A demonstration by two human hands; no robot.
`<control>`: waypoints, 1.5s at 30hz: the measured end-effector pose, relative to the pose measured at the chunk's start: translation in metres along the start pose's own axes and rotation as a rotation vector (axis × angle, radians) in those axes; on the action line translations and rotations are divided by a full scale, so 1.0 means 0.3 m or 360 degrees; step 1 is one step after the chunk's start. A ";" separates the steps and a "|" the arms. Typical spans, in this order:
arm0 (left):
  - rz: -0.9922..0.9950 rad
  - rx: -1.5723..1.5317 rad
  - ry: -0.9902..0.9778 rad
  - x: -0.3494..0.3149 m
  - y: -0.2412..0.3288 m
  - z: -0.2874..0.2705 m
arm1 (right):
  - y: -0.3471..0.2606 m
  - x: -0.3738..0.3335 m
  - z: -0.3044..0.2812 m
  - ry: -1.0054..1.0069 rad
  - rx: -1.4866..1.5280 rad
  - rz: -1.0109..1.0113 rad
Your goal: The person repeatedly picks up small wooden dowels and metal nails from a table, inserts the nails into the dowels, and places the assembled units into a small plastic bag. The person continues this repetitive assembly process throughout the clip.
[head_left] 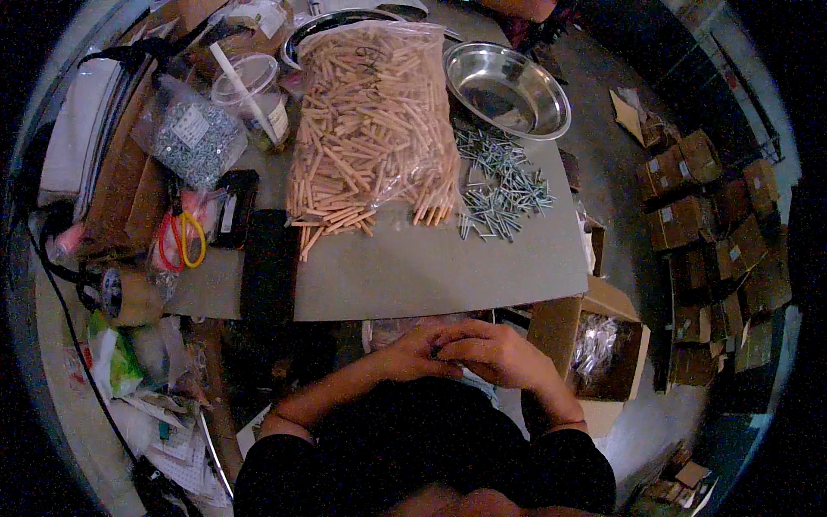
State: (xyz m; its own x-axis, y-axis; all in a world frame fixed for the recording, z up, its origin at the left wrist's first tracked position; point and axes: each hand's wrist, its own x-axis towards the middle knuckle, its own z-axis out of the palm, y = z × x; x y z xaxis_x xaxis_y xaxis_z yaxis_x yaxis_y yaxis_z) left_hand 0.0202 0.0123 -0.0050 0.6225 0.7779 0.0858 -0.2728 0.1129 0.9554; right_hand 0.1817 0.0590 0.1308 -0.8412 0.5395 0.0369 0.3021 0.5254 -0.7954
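Observation:
My left hand [416,351] and my right hand [498,351] meet in front of my body, just off the near edge of the table [448,280]. Both have curled fingers, the right ones lapping over the left. Whatever may be between them is hidden. Beyond them, a big clear plastic bag [370,121] lies on the tabletop, full of wooden dowels; some dowels [332,222] spill from its near end. To its right is a loose heap of metal screws [504,185], with a shiny steel bowl [508,86] behind it.
At left are a bag of small metal hardware [194,138], a clear plastic tub [250,86], red-and-yellow-handled scissors [183,239] and a dark strip [269,267]. An open cardboard box [603,345] stands by my right arm. Stacked cartons [706,224] sit on the floor farther right.

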 end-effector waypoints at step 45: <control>-0.0148 0.1459 0.0177 0.124 -0.428 -0.059 | -0.004 -0.471 -0.253 0.1052 -0.0827 0.1557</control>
State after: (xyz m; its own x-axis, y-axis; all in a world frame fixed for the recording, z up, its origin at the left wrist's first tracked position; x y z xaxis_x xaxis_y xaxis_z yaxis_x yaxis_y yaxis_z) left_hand 0.0655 0.0378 -0.1295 0.5257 0.8505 0.0152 0.4909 -0.3180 0.8111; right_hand 0.3343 0.0319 0.1725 0.1629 0.9865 -0.0148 0.9272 -0.1582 -0.3395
